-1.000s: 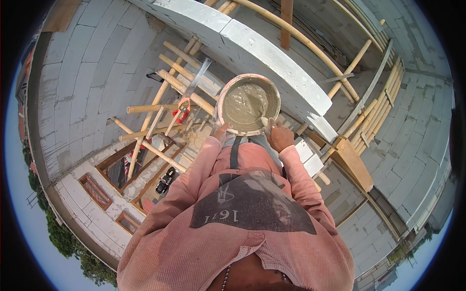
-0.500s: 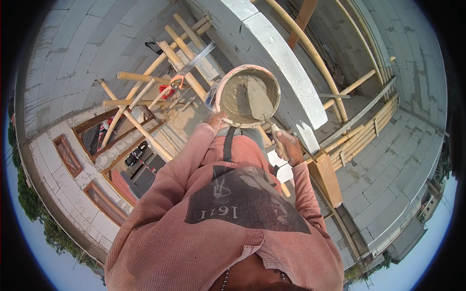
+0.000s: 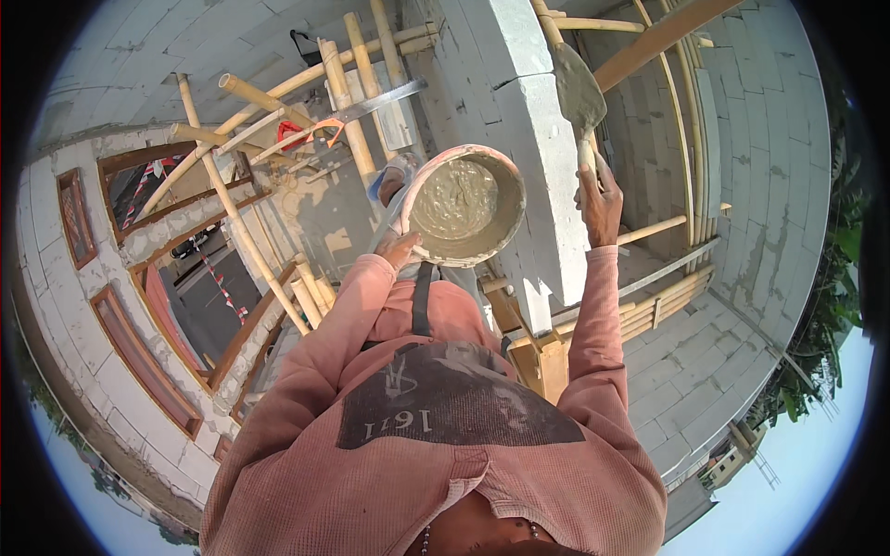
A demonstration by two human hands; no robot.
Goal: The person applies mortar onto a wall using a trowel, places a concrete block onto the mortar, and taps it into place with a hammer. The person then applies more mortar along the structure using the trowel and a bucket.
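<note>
My left hand (image 3: 399,248) grips the near-left rim of a round bucket (image 3: 503,218). Wet grey mortar (image 3: 454,196) fills part of it, its surface rough and swirled. Over on the right, my right hand (image 3: 601,206) is closed round the handle of a trowel (image 3: 580,91). Its mortar-smeared blade points away from me, just beyond the right edge of a pale block wall (image 3: 545,153). Whether the blade touches the wall, I cannot tell.
Bamboo poles (image 3: 243,259) form scaffolding at the left, with a handsaw (image 3: 380,100) lying across some of them. More bamboo (image 3: 654,229) and a wooden plank (image 3: 658,42) are on the right. Wooden window frames (image 3: 144,357) stand in the left wall.
My right hand has lifted the trowel out of the bucket and carried it right and away, past the block wall. My left hand still holds the bucket, now tilted slightly differently.
</note>
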